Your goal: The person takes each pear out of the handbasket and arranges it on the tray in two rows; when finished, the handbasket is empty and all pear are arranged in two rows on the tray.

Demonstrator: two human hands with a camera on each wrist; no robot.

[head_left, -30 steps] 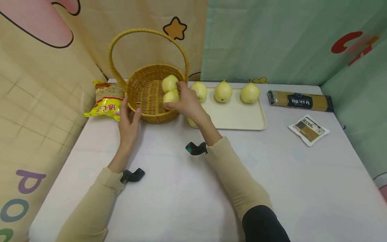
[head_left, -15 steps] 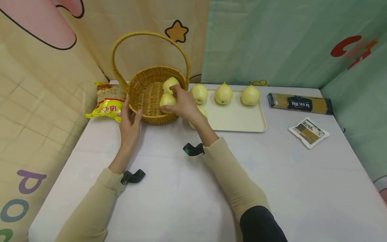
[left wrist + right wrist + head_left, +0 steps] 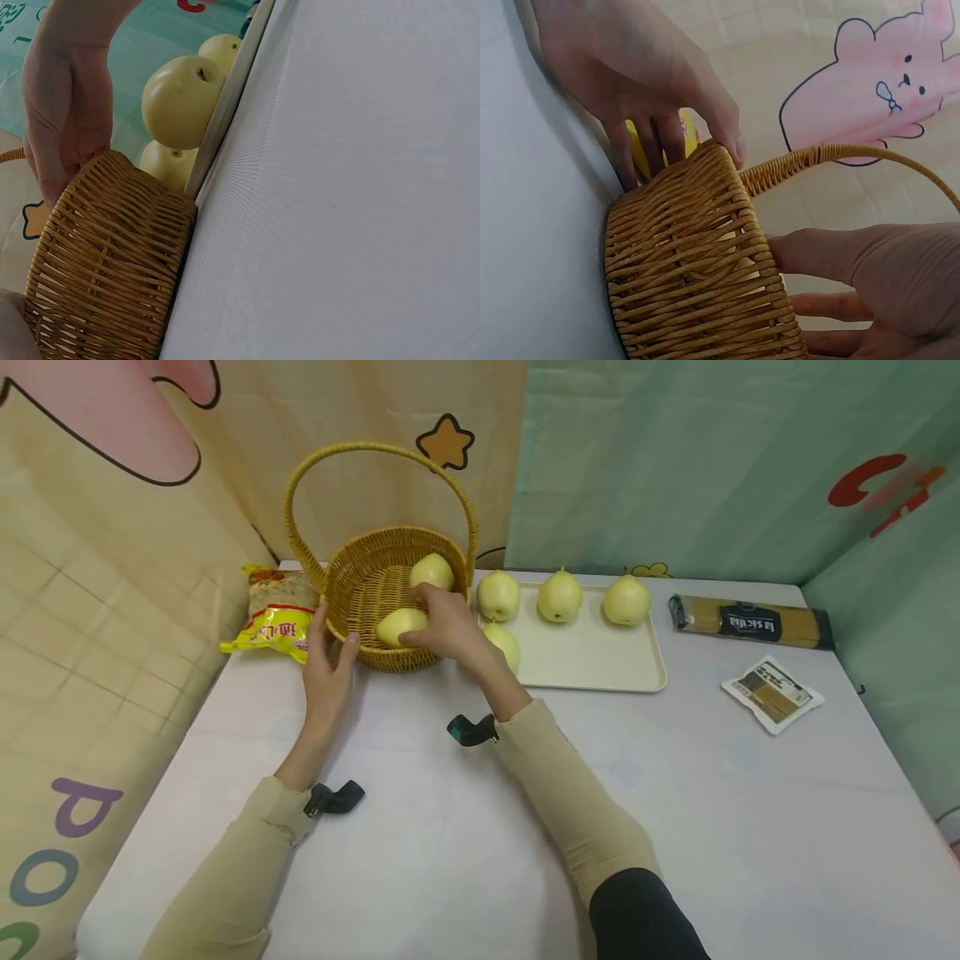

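In the head view a round wicker basket [image 3: 352, 578] with a tall handle holds two pale yellow-green pears. My right hand [image 3: 456, 628] reaches over its right rim and grips the front pear [image 3: 396, 626], thumb on the near side and fingers behind. The back pear [image 3: 431, 572] lies beside my fingers. My left hand [image 3: 327, 685] rests against the basket's left front, its fingers fairly straight along the outside and the thumb by the rim. In the right wrist view the left hand [image 3: 641, 79] touches the wicker wall. The basket wall hides the pears in both wrist views.
A cream tray [image 3: 592, 656] right of the basket bears several more pears [image 3: 560, 597]. A yellow snack bag [image 3: 277, 618] lies left of the basket. Farther right are a spaghetti pack [image 3: 750, 621] and a small white sachet [image 3: 772, 695]. Curtains [image 3: 637, 468] stand behind the table.
My right hand has moved left and toward me with the front pear, lowering it inside the basket and apart from the back pear. The left hand stays on the basket. The head view shifts slightly.
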